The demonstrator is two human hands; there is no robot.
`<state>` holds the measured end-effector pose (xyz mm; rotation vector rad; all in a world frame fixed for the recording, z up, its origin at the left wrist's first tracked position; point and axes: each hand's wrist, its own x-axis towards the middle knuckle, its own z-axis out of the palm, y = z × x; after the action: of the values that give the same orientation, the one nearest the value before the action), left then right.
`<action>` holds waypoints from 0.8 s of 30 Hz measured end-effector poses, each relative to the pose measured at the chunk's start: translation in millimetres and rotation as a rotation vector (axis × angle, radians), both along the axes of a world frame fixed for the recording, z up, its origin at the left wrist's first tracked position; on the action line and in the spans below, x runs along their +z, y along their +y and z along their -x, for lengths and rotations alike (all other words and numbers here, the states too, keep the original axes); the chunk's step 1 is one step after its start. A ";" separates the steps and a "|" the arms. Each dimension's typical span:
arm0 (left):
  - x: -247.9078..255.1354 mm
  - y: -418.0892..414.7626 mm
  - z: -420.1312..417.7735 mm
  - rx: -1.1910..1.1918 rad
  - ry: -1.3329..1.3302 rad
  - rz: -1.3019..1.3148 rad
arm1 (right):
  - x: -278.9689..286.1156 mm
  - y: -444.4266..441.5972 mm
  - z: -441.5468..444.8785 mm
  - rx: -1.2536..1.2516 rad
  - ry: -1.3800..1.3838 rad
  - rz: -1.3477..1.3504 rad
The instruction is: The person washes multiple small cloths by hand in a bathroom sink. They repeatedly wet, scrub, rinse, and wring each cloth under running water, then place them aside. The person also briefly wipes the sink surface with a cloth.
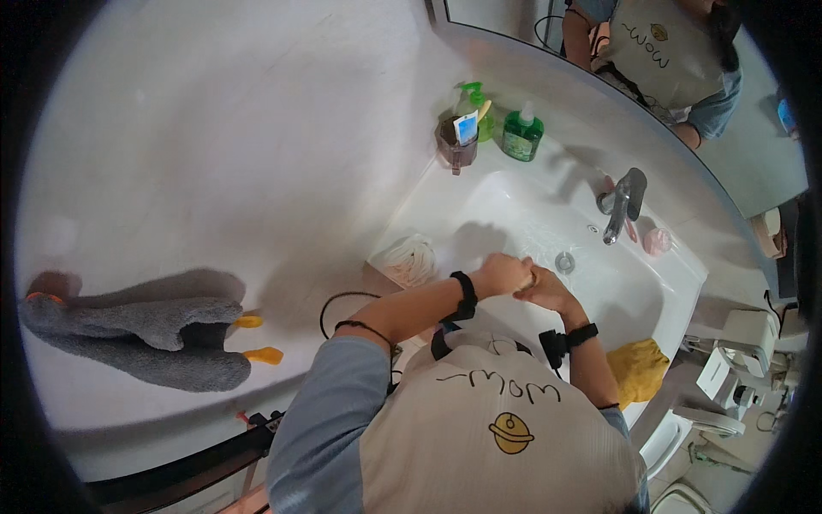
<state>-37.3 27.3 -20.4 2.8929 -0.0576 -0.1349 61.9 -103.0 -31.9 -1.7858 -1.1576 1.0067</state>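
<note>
Over the white washbasin (501, 193), my left hand (505, 274) and my right hand (544, 287) meet, the fingers of both bent and touching. Whether anything is held between them cannot be seen. The metal drain (565, 262) lies just beyond my right hand. A chrome faucet (621, 205) stands at the basin's back edge, its spout over the bowl. A bundled white cloth (408, 260) rests on the left corner of the basin, near my left forearm. On the right front rim, beside my right forearm, lies a crumpled yellow cloth (638, 371).
A brown cup (457, 153) with a tube, a light green pump bottle (486, 125) and a dark green pump bottle (523, 136) stand at the back left. A pink round item (657, 241) sits right of the faucet. A grey plush towel (128, 340) hangs at the left wall.
</note>
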 end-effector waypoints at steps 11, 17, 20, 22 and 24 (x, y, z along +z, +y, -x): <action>63.3 134.0 87.8 0.703 -0.317 -0.095 | -35.3 -43.6 -0.4 -0.220 0.247 0.171; 19.4 84.1 153.3 0.656 -0.115 0.019 | -45.7 -65.4 0.5 -0.304 0.300 0.041; 15.6 77.3 144.2 0.827 -0.155 0.433 | -21.1 -56.2 1.9 -0.210 0.272 0.083; 37.6 60.9 103.2 0.828 -0.111 0.811 | -10.3 -43.1 5.0 -0.102 0.459 -0.027; 32.6 44.1 67.7 0.655 -0.127 0.863 | 36.1 -21.8 18.8 -0.260 0.803 -0.024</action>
<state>-105.0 71.4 12.2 1.9291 0.6353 0.1594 43.1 -124.8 4.2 -1.2543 -0.4224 1.3520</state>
